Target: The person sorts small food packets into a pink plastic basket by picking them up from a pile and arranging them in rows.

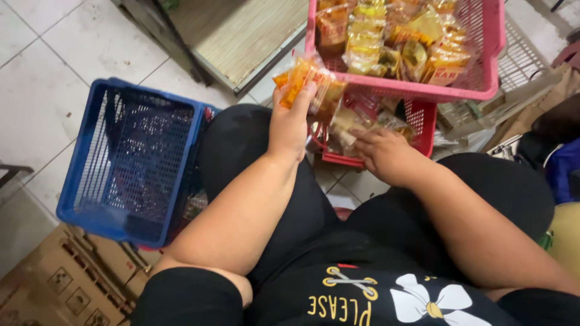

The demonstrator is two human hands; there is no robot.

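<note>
Empty basket left of knees, 2 stacked snack-filled baskets ahead.

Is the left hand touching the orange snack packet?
Touching. The head view shows the left hand pinching the orange snack packet, thumb pressed over its clear wrapper.

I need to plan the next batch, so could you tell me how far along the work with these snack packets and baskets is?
Done, it seems: the pink basket is already heaped with packets. In hand: the left hand holds a clear packet of orange snacks, while the right hand reaches into the red basket below, where a few more packets lie. Left: those packets; the blue basket beside the knee looks empty.
</note>
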